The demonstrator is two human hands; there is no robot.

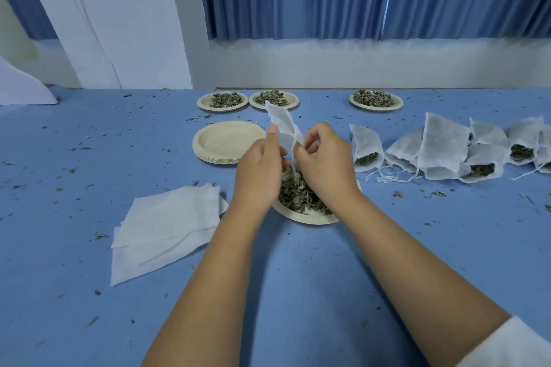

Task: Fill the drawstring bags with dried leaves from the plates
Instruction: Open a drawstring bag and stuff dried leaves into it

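Holding a thin white drawstring bag, flat and limp, just above the plate of dried leaves on the counter | left grip pinches the bag's left edge, thumb raised | right grip pinches its right edge, fingers curled | forearms reach forward, wrists close | filled bags lie right of the plate

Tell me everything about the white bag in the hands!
The bag is small, white, thin gauzy cloth, looking empty and flat. It is held tilted, its far end pointing up and away. The left hand pinches one side, the right hand the other. A thin white string hangs from it over the plate of leaves.
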